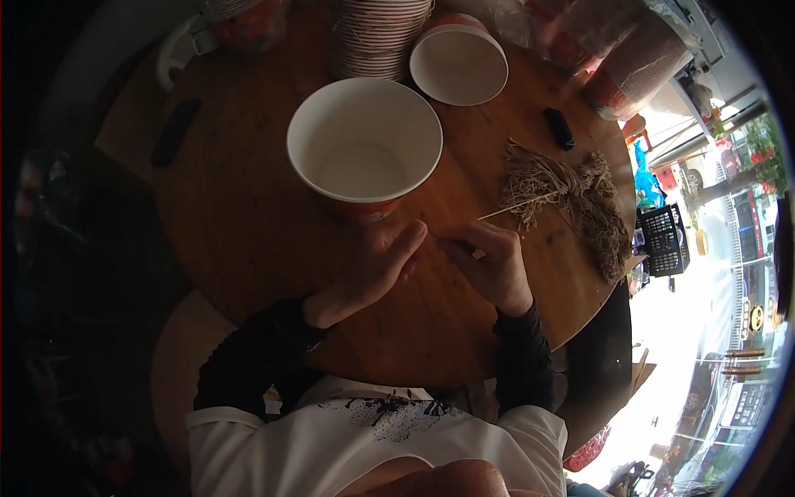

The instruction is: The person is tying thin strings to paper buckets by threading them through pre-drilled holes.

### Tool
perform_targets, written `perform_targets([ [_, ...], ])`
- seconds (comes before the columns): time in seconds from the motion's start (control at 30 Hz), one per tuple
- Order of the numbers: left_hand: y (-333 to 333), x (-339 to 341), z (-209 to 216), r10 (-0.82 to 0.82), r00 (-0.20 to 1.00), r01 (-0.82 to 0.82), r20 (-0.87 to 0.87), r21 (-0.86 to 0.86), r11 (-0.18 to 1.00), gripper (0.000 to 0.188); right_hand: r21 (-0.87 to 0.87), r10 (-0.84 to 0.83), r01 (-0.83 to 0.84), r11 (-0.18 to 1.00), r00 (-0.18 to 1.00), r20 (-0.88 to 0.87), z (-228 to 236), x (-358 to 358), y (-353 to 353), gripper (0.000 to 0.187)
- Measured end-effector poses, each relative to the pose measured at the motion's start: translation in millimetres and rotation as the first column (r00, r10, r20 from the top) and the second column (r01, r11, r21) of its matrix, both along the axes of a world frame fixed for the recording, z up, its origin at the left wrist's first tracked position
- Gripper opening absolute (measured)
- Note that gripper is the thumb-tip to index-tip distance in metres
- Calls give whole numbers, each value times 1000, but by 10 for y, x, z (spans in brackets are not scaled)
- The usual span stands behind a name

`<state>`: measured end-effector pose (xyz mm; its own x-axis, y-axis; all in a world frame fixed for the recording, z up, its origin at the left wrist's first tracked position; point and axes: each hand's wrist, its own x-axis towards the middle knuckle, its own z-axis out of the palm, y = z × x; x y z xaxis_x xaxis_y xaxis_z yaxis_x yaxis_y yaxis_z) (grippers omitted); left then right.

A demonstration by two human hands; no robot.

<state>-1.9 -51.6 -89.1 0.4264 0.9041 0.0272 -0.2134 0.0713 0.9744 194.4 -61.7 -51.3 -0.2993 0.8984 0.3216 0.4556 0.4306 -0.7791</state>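
In front of the large white paper tub (364,141), my two hands face each other just above the table. My left hand (368,269) has its thumb pressed toward curled fingers; whatever it pinches is too fine to name. Thumb and forefinger of my right hand (493,261) are pinched together, and a thin pale stick-like piece (501,212) juts from behind them toward a bundle of tan strands (534,182). A faint thread-like line seems to run between both fingertips. The tub stands upright, with nothing visible inside.
The round wooden table (240,224) also bears a tall stack of paper tubs (377,37), a tilted tub (460,66), a black object (559,128) and a dark flat object (175,132). Wrapped tub stacks (638,70) stand far right. Beyond the edge is a black crate (665,240).
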Motion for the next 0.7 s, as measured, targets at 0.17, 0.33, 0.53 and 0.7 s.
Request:
perform_targets([
  [0.17, -55, 51, 19, 39, 974, -5, -223, 152, 988, 42, 15, 38, -39, 999, 999, 34, -10, -31, -19, 16],
  [0.33, -107, 70, 38, 155, 945, -80, -287, 255, 964, 30, 19, 33, -34, 999, 999, 15, -55, -74, -28, 13],
  [0.53, -95, 101, 64, 238, 948, -115, -210, 470, 875, 16, -101, -60, 51, 994, 994, -92, 8, -90, -55, 11],
  [0.7, -81, 96, 6, 204, 956, -90, -210, 450, 888, 11, -80, -66, 61, 995, 996, -64, 41, -31, -59, 10],
])
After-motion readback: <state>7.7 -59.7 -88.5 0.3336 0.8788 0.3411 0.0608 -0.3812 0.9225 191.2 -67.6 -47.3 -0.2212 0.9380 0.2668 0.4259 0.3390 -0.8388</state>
